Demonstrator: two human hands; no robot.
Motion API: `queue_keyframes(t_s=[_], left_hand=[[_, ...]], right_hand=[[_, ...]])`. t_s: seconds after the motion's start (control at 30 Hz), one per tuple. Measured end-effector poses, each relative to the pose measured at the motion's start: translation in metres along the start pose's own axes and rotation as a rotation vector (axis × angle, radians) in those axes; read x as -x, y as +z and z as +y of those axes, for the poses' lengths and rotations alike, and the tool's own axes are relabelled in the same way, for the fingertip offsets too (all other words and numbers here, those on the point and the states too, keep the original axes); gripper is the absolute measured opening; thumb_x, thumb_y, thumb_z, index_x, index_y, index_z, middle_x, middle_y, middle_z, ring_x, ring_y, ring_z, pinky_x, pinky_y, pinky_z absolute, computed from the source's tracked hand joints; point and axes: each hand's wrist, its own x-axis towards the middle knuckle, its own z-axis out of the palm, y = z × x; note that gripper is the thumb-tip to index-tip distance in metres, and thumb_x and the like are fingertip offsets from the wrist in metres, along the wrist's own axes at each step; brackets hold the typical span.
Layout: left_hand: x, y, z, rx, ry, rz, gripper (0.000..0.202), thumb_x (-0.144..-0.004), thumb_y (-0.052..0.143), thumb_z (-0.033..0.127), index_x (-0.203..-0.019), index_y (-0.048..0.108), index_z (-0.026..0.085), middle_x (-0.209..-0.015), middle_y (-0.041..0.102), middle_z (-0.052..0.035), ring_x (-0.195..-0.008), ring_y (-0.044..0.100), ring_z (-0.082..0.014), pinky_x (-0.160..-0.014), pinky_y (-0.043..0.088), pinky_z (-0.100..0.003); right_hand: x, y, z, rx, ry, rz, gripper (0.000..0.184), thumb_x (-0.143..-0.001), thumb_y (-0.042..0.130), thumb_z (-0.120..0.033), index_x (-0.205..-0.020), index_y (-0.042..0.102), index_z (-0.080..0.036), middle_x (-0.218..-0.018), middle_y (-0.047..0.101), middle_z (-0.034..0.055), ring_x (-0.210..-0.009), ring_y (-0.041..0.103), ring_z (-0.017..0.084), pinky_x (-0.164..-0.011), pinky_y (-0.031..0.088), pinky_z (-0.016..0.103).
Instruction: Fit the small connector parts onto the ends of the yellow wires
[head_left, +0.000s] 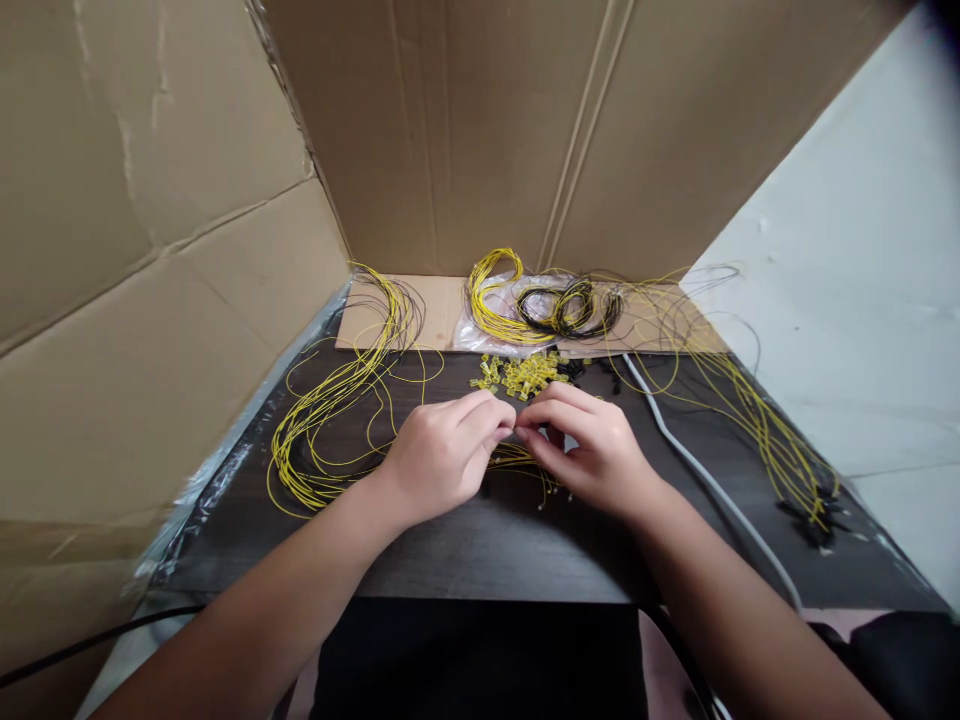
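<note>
My left hand [446, 455] and my right hand [589, 445] meet at the middle of a dark table [480, 545], fingertips pinched together on something small I cannot make out. Thin yellow wires [525, 462] lie under and between the two hands. Just beyond the fingers sits a pile of small yellow connector housings [521, 375]. A loose bundle of yellow wires [330, 425] spreads out to the left of my left hand.
Coiled yellow and black wires [547, 305] rest on a plastic bag at the back. More yellow and black wires [772, 440] trail along the right side. A grey cable [712, 485] crosses the table. Cardboard walls [150, 250] enclose the left and back.
</note>
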Motion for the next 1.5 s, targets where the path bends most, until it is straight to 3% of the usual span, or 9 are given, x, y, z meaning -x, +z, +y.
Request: queue_keyframes(t_s=[0.27,0.37,0.6,0.93,1.23,1.5], left_hand=[[-0.001,0.001,0.010,0.271,-0.158,0.169,0.003,-0.092,0.060,0.014,-0.093,0.061,0.017,-0.083,0.065,0.0012,-0.076,0.061,-0.0086,-0.073,0.047,-0.020],[-0.003,0.002,0.012,0.327,-0.191,0.184,0.003,-0.091,0.061,0.014,-0.091,0.062,0.017,-0.083,0.064,0.0007,-0.075,0.060,-0.0082,-0.071,0.048,-0.020],[-0.004,0.003,0.011,0.310,-0.168,0.229,0.003,-0.090,0.063,0.014,-0.090,0.065,0.017,-0.086,0.065,-0.0019,-0.079,0.061,-0.0110,-0.073,0.051,-0.024],[-0.005,0.003,0.007,0.305,-0.214,0.253,0.003,-0.088,0.068,0.017,-0.088,0.071,0.018,-0.083,0.072,-0.0005,-0.074,0.066,-0.0095,-0.072,0.053,-0.022],[-0.002,0.004,0.006,0.210,-0.078,0.203,0.007,-0.089,0.064,0.015,-0.095,0.066,0.017,-0.088,0.068,-0.0026,-0.080,0.063,-0.0110,-0.075,0.052,-0.024],[-0.002,0.003,0.008,0.154,-0.061,0.201,0.005,-0.092,0.059,0.015,-0.094,0.064,0.017,-0.087,0.066,-0.0029,-0.079,0.062,-0.0115,-0.073,0.051,-0.025]], right_hand=[[-0.003,-0.002,-0.012,-0.027,-0.024,0.151,0.014,-0.086,0.067,-0.011,-0.099,0.067,-0.016,-0.087,0.063,0.0043,-0.071,0.057,0.011,-0.063,0.047,0.025],[-0.002,-0.001,-0.015,0.004,-0.022,0.201,0.016,-0.085,0.067,-0.010,-0.099,0.068,-0.017,-0.087,0.064,0.0039,-0.067,0.056,0.010,-0.060,0.047,0.025],[0.002,0.002,-0.013,0.123,-0.059,0.213,0.017,-0.087,0.065,-0.011,-0.102,0.067,-0.020,-0.087,0.064,0.0044,-0.064,0.054,0.010,-0.057,0.047,0.025],[0.005,0.004,-0.005,0.338,-0.126,0.212,0.020,-0.085,0.067,-0.013,-0.104,0.065,-0.020,-0.088,0.066,0.0040,-0.063,0.053,0.010,-0.056,0.043,0.025],[0.002,0.001,-0.008,0.152,-0.045,0.136,0.008,-0.088,0.061,-0.014,-0.093,0.064,-0.019,-0.084,0.063,0.0029,-0.065,0.054,0.009,-0.058,0.045,0.024],[0.000,-0.003,-0.009,0.043,-0.045,0.100,0.010,-0.090,0.059,-0.014,-0.097,0.064,-0.019,-0.086,0.064,0.0044,-0.070,0.057,0.011,-0.062,0.048,0.026]])
